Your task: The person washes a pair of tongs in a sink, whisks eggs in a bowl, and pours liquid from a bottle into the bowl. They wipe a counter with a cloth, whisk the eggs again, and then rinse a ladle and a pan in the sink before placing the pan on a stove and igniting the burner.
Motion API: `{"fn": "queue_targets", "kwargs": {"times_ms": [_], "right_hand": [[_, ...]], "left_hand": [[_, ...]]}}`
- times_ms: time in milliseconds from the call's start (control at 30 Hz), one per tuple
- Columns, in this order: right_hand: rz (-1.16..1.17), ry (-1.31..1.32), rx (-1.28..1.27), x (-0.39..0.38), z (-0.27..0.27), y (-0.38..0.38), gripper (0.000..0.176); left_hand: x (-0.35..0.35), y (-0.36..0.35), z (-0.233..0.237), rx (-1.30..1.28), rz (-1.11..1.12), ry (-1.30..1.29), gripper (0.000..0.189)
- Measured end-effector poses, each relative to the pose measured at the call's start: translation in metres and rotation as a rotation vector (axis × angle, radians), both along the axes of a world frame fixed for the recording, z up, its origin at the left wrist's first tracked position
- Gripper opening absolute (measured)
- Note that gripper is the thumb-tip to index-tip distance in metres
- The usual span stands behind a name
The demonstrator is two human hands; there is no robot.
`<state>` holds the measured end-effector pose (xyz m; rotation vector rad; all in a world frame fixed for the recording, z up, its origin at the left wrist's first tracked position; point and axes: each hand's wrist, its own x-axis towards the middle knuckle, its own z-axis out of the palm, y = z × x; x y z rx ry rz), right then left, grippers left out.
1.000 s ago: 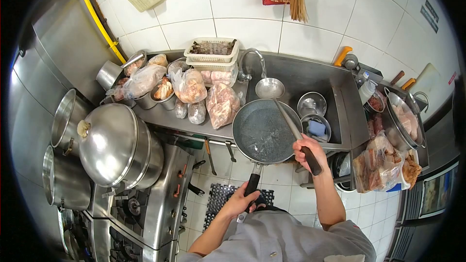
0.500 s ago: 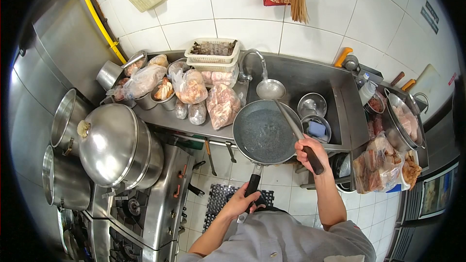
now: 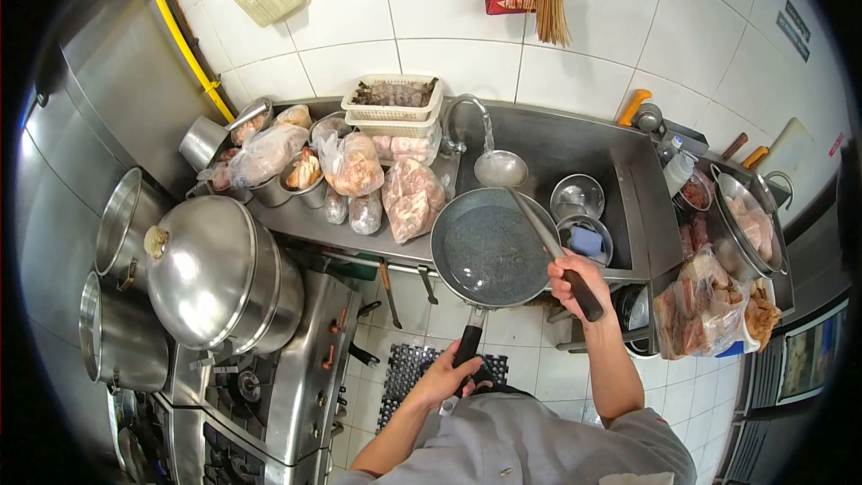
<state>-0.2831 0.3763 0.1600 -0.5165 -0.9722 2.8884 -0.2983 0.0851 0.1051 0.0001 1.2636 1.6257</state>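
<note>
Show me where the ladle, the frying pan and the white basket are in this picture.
ladle (image 3: 501, 169), head view, on its round bowl.
frying pan (image 3: 489, 251), head view, on the inner base.
white basket (image 3: 391, 113), head view, on its front wall.

One pan (image 3: 489, 251), one ladle (image 3: 501, 169), two steel bowls (image 3: 577, 195).

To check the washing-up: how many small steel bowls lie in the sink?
2. One bowl sits right of the ladle's cup; a second bowl, holding something blue, sits just in front of it. The pan may hide more.
</note>
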Motion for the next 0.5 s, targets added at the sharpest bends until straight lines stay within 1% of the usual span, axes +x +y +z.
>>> {"fn": "queue_targets", "kwargs": {"times_ms": [167,367,500], "right_hand": [[0.010,0.020,-0.004,0.003,0.003,0.003,0.055],[0.074,0.050,0.029,0.023,0.017,0.003,0.048],[0.066,-0.008,0.154,0.045,0.024,-0.001,0.048]], "left_hand": [[0.000,0.001,-0.004,0.000,-0.002,0.004,0.044],[-0.003,0.004,0.005,-0.010,-0.004,0.001,0.040],[-0.003,0.003,0.004,-0.005,0.005,0.004,0.038]]}}
